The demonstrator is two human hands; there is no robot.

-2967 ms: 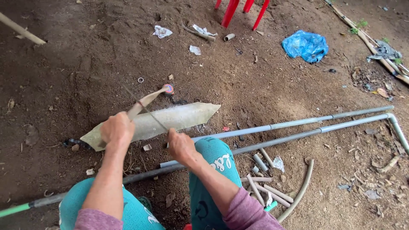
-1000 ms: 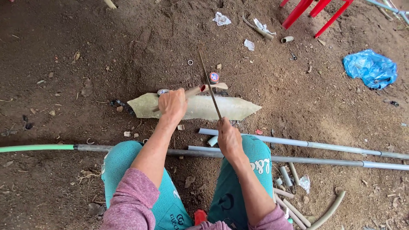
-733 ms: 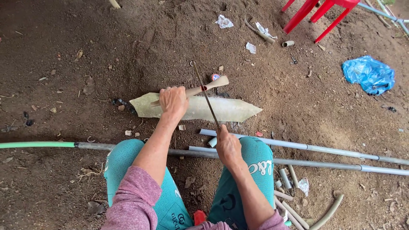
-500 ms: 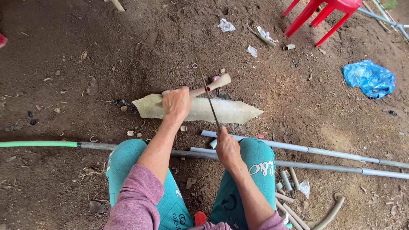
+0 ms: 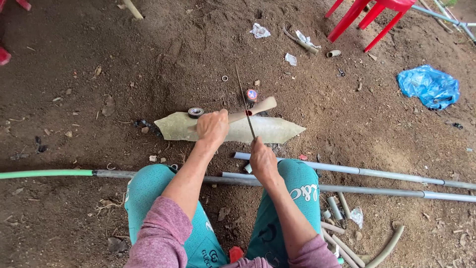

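Crouched over bare dirt, the left hand (image 5: pixel 212 126) clamps a stick (image 5: pixel 253 110) while the right hand (image 5: pixel 261 158) grips a blade (image 5: pixel 244 101) pointing twelve o'clock (short, square strokes would serve best).

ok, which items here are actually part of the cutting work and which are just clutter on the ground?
In use:
left hand pressing down the short pale pipe piece
right hand gripping the thin saw blade
pointed pale flat board underneath

Lying about:
long grey pipes
blue plastic bag
red plastic chair
grey tape roll
short pipe offcuts

Crumpled blue plastic bag (image 5: pixel 428 87), right
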